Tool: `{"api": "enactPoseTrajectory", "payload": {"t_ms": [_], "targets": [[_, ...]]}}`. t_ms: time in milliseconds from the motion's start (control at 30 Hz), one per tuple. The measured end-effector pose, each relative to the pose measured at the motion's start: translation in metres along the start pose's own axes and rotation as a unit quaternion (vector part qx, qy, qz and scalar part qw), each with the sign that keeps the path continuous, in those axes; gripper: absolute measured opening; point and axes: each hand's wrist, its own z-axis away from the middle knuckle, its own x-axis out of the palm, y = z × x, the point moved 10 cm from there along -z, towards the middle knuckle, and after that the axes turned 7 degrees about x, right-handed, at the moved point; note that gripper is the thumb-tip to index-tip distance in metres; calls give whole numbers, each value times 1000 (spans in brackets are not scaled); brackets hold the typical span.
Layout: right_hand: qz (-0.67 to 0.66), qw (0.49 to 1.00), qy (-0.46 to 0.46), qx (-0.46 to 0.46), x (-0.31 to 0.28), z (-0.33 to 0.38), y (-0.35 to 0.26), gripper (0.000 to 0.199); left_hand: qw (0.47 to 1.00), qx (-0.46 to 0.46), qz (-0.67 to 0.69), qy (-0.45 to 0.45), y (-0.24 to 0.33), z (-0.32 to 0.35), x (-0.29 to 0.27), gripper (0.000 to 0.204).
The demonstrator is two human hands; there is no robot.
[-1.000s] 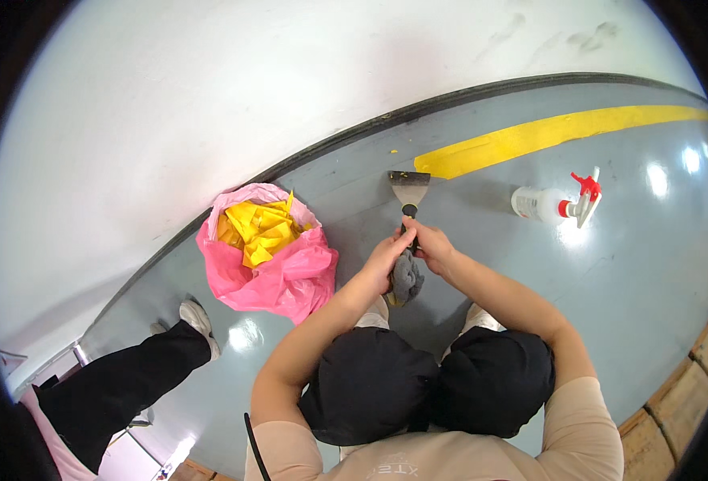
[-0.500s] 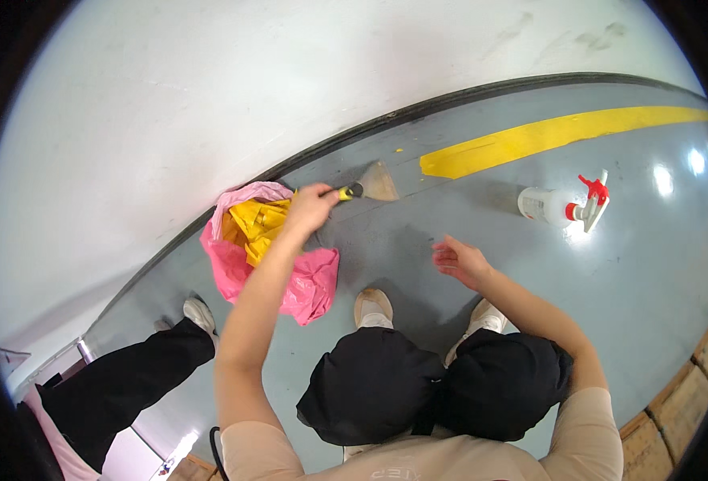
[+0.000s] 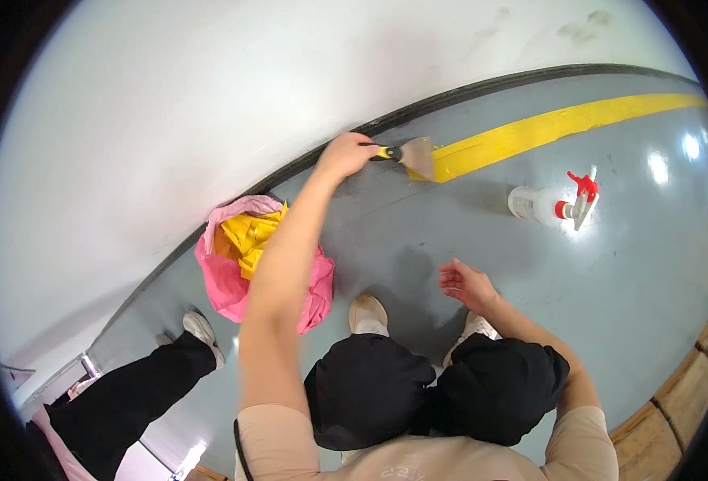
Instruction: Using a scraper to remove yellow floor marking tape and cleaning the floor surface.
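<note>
My left hand (image 3: pixel 346 155) is wrapped round the black-and-yellow handle of a wide-bladed scraper (image 3: pixel 419 159). The blade lies over the left end of a strip of yellow floor tape (image 3: pixel 522 136) stuck along the grey floor. Over the floor near my knees, my right hand (image 3: pixel 467 287) hangs with nothing in it, its fingers slightly apart. Below my left forearm a pink plastic bag (image 3: pixel 224 284) stands with its mouth spread, and crumpled yellow tape (image 3: pixel 251 234) fills it. The forearm hides part of the bag.
A white spray bottle (image 3: pixel 536 205) with a red trigger lies on its side at the right. Beyond the tape runs a black skirting (image 3: pixel 458 94) under a white wall (image 3: pixel 209 88). Another person's black-trousered leg (image 3: pixel 133 393) is at the left. Wooden boards (image 3: pixel 650 441) edge the lower right.
My left hand has carried the scraper up and to the right, from beside the bag onto the tape's end. My right hand has barely shifted.
</note>
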Motion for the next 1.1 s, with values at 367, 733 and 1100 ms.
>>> {"api": "enactPoseTrajectory", "payload": {"t_ms": [367,733,1100], "targets": [[-25,998,-31,43,1,-13,25,34,993,-55,-100,8,-40,33,-54,35],[-17,1000,2,-5,-5,3,12,33,995,-72,71,-10,-116,90,6,32],[146,988,-50,-10,47,-7,-5,38,994,-84,62,9,-92,142,42,38]]}}
